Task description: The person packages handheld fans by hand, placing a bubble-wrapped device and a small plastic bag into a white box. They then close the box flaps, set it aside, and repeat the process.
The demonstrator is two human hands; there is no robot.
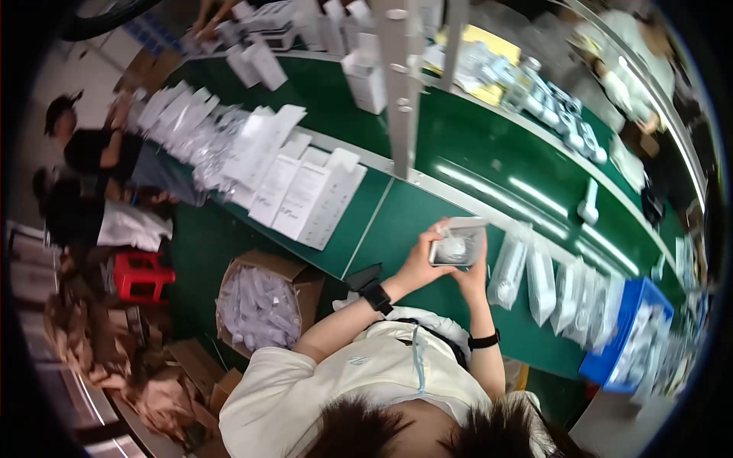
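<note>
Currently both my left hand and right hand grasp a clear pouch above the green table; packing step, likely needs seating the contents next.

Person in a pale short-sleeved shirt with a dark band on each wrist

The cream short-sleeved cotton shirt covers the shoulders and chest, its loose sleeves ending above the elbows, with a small faint mark on the chest and a thin light-blue cord hanging down the front. The left hand sits past a chunky black wristband with a boxy dark unit, and the right hand past a slimmer black strap watch. Both forearms are bare. Dark tousled hair fills the lower edge.
</note>
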